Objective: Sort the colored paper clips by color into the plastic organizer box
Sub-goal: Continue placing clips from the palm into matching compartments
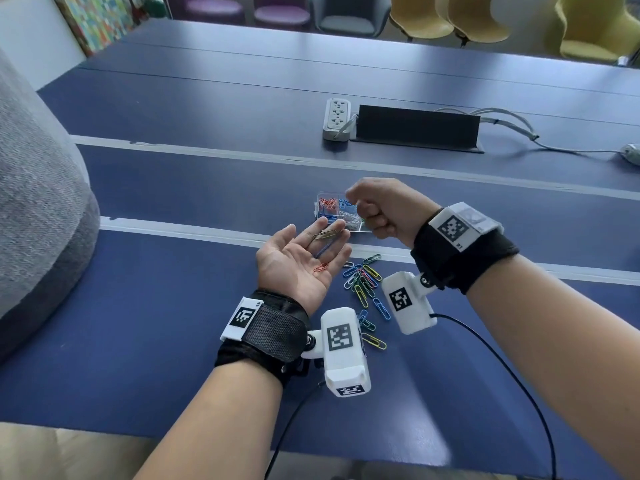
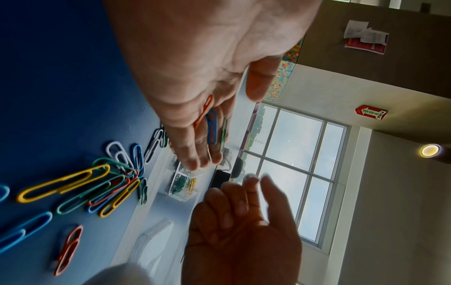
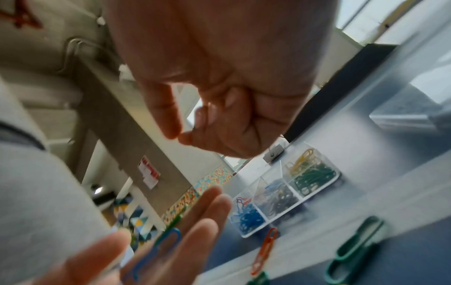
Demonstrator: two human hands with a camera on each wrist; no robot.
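My left hand [image 1: 304, 254] lies palm up and open above the blue table, just short of the organizer box [image 1: 325, 195]. Three clips rest on it: an olive-green clip [image 1: 324, 234] on the fingers, a blue clip [image 1: 325, 250] and a red clip [image 1: 321, 267]; the left wrist view shows them too, with the blue clip [image 2: 211, 127] in the middle. My right hand [image 1: 360, 206] hovers over the box's right side, fingers curled. Its thumb and forefinger tips meet with no clip visible between them. The clear box [image 3: 302, 199] holds yellow, green, dark, blue and red clips in separate compartments.
A pile of loose clips [image 1: 363, 282] lies on the table between my wrists. Behind the box stand a white power strip [image 1: 336, 119] and a black cable hatch [image 1: 415, 128]. A grey upholstered seat [image 1: 34, 202] crowds the left side. Black camera cables [image 1: 502, 368] trail toward the table's front edge.
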